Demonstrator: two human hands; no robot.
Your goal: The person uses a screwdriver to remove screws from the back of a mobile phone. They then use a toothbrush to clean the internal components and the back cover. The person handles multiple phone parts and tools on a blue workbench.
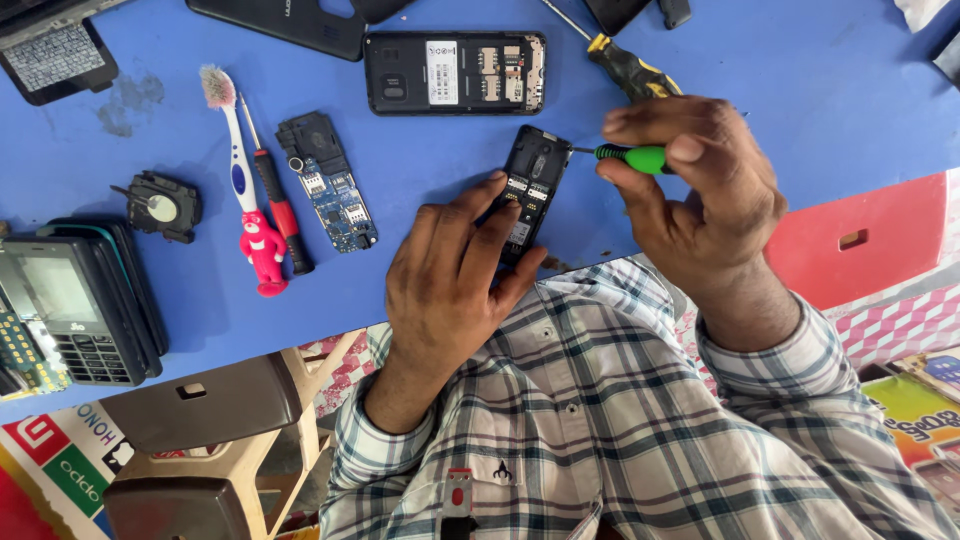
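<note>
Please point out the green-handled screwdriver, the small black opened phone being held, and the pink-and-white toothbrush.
green-handled screwdriver [636, 157], head view, on the green handle.
small black opened phone [535, 175], head view, on its open back.
pink-and-white toothbrush [240, 180], head view, on the white handle.

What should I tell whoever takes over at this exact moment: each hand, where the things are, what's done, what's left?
Left hand: pins the small black phone, back cover off, on the blue table.
Right hand: pinches the green-handled screwdriver, tip at the phone's upper right edge.
Nearby: bare circuit board, red screwdriver and toothbrush to the left; larger opened phone and yellow-black screwdriver above.
Done: back cover off, insides exposed.
Left: phone's frame not yet apart; screw state too small to tell.
</note>
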